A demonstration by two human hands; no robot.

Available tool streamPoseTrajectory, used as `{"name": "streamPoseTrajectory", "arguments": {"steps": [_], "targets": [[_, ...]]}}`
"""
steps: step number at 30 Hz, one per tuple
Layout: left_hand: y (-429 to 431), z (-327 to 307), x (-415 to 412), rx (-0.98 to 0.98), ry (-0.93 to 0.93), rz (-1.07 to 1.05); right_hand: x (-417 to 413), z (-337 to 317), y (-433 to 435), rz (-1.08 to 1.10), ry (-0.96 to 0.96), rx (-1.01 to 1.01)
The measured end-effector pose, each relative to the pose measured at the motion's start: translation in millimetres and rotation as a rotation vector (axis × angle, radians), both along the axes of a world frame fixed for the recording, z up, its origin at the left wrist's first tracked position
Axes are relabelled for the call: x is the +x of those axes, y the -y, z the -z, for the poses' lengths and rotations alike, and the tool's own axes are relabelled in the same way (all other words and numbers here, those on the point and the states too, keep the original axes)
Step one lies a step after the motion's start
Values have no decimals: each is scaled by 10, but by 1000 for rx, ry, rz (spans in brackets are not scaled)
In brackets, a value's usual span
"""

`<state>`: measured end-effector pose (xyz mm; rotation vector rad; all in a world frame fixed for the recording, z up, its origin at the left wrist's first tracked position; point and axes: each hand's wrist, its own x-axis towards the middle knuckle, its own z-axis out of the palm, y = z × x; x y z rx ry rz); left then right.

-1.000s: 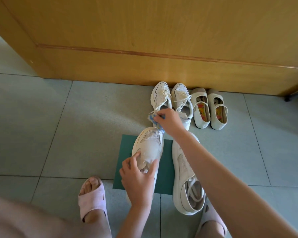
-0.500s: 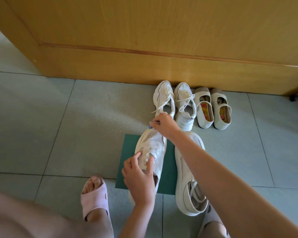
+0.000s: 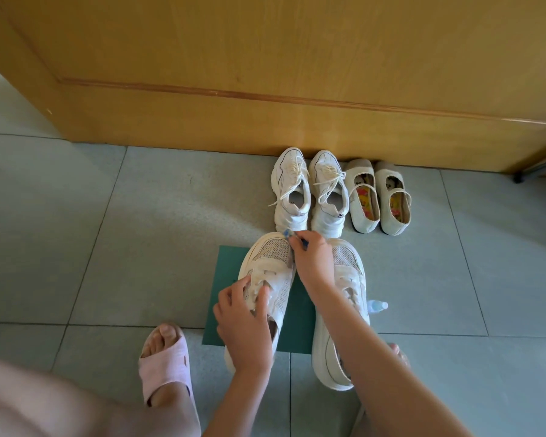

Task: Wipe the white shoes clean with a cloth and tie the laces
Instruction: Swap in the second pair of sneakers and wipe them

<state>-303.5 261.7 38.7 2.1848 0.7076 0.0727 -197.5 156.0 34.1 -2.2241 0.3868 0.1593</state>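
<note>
Two white mesh shoes lie on a green mat point(image 3: 227, 272). My left hand point(image 3: 245, 320) grips the left white shoe point(image 3: 271, 257) over its laces and tongue. My right hand point(image 3: 312, 260) is closed on a small blue cloth point(image 3: 287, 233), pressed at that shoe's toe on its right side. The right white shoe point(image 3: 349, 263) lies beside it, mostly under my right forearm, its laces loose.
A pair of white laced sneakers point(image 3: 292, 187) and a pair of cream strap shoes point(image 3: 364, 197) stand against the wooden door point(image 3: 265, 74). A small clear bottle point(image 3: 378, 306) lies right of the right shoe. My foot in a pink slipper point(image 3: 166, 362) rests on the grey tiles.
My right hand with the cloth has slid from beyond the toe back onto the left shoe's toe. The shoe has turned so its laces face up. The view shifted slightly.
</note>
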Motion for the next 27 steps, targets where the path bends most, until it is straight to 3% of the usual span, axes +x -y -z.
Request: {"name": "streamPoseTrajectory", "arguments": {"steps": [10, 19, 24, 27], "targets": [[-14, -9, -4, 7, -5, 51, -467, -4, -89, 127, -24, -10], [-27, -44, -11, -15, 0, 63, -667, -84, -80, 69, -131, -1], [-55, -56, -11, -30, -22, 79, -723, -289, 41, -41, -306, 19], [-53, -70, -10, -41, -38, 71, -497, -460, 142, 140, -144, 188]]}}
